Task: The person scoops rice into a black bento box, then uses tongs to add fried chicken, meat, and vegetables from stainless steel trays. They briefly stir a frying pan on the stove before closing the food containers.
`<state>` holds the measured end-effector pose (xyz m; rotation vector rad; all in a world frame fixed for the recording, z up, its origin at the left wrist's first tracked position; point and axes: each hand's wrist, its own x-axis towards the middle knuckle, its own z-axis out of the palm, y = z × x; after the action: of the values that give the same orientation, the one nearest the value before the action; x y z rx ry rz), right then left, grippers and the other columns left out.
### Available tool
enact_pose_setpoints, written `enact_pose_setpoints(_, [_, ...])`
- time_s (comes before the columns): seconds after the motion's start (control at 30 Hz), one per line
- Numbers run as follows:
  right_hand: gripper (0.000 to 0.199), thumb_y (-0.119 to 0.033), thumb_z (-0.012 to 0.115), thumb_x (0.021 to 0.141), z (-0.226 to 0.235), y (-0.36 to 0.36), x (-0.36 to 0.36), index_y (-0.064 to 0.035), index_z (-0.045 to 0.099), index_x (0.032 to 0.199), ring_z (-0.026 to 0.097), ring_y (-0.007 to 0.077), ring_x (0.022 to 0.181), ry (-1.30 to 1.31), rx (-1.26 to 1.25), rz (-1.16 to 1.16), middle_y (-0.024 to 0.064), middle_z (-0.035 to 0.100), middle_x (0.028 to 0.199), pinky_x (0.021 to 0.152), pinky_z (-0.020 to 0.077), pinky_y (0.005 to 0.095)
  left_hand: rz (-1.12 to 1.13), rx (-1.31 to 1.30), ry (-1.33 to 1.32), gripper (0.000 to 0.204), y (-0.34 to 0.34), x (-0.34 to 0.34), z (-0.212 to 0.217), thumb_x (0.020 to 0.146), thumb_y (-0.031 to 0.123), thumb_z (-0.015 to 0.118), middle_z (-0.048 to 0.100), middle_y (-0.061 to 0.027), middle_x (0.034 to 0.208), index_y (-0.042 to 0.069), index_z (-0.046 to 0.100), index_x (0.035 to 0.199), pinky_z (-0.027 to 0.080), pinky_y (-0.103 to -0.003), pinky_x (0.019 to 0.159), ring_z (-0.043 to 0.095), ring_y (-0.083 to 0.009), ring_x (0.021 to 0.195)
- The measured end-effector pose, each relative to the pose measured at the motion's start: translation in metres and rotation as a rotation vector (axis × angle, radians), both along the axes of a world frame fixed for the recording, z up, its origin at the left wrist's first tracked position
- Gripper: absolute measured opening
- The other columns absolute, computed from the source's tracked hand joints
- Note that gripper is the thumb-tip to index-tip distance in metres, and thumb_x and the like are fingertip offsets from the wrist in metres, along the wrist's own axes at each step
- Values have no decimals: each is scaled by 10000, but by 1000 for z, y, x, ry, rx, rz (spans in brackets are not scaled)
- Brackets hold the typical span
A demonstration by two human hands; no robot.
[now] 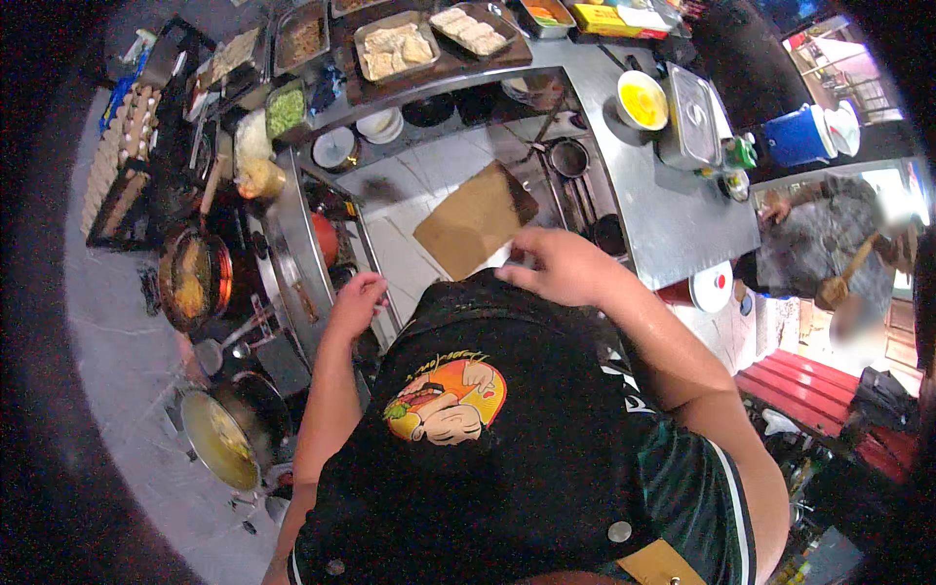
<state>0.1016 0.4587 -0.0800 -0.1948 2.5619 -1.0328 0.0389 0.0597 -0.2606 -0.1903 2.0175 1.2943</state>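
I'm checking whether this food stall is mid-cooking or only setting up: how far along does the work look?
Done: trays of prepared food are laid out, and a pan and a pot of yellow liquid stand filled at the stove side. In hand: the right hand and left hand are raised at the apron top; what they grip is unclear. Left: neither hand is at the pans or trays.

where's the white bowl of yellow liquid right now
In the head view, the white bowl of yellow liquid sits upper right on the steel counter, beside the lidded steel container.
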Motion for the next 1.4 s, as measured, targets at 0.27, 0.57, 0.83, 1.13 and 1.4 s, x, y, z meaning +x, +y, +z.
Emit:
enact_pose_setpoints(0.27, [489,-487,669,984,-207,143,-55,-93,747,1263,715,422,1110,-613,362,244,233,748,1189,962,563,501,140,111,18,282,51,-180,0,1057,256,648,721,-59,1097,37,642,1235,523,-268,723,703,-142,899])
enact_pose_setpoints(0.57, [453,-425,691,977,-200,198,-325,-38,727,1209,727,393,1074,-383,224,95,224,759,1141,942,556,461,494,39,124,252,50,-340,39,1034,251,632,711,-33,1075,70,663,1208,546,-295,741,701,-147,892])
enact_pose_setpoints(0.83, [271,-300,649,1016,-157,132,-514,-58,718,1116,701,188,902,-434,-138,259,68,751,997,840,557,345,1006,198,366,333,-29,-487,90,1069,260,602,684,-102,1193,43,572,1320,598,-336,766,733,-236,940])
enact_pose_setpoints(1.13, [196,-268,671,1038,-105,-101,-648,-77,674,1080,701,118,810,-614,-470,298,22,717,940,699,560,287,1037,433,183,387,-118,-637,61,1089,229,568,666,-208,1182,-16,502,1382,658,-404,873,751,-369,1023])
enact_pose_setpoints(1.4, [231,-210,669,1017,-206,-297,-764,-34,580,1137,737,230,646,-382,-450,226,113,687,885,544,625,353,1037,499,185,326,-122,-692,53,1052,170,557,665,-212,1178,-37,543,1303,631,-450,966,713,-355,1083])
